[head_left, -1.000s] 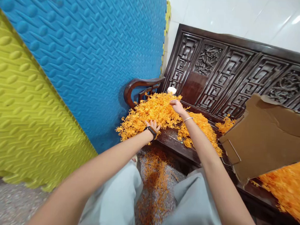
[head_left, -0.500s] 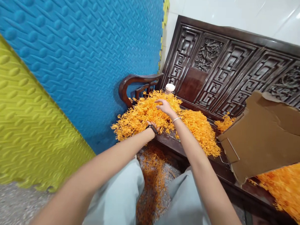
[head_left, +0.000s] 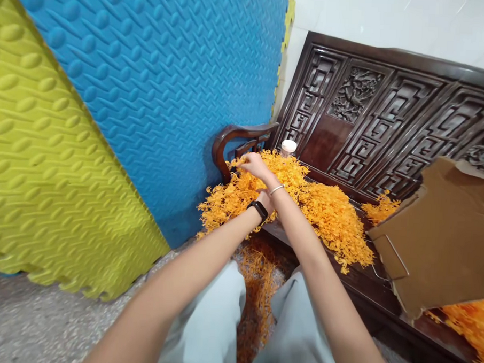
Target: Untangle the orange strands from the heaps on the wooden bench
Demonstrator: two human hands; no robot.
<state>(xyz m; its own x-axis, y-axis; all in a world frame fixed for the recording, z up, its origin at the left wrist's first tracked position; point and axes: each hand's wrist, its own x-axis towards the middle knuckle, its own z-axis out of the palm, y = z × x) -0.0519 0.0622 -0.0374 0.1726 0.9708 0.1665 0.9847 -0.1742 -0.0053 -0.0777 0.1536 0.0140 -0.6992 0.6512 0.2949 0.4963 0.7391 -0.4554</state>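
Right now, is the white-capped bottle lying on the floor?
No, the white-capped bottle stands on the carved wooden bench, behind the orange sprig pile.

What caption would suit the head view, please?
Both hands reach into a heap of orange plastic sprigs on a carved dark wooden bench.

A dark carved bench (head_left: 344, 271) carries orange sprigs (head_left: 324, 212) under the fingers (head_left: 249, 161), a jar (head_left: 288, 147) just beyond, cardboard (head_left: 444, 238) far right.

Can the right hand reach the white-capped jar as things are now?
Probably yes. The right hand lies on the orange pile, just left of the jar, and nothing but loose orange sprigs lies between them.
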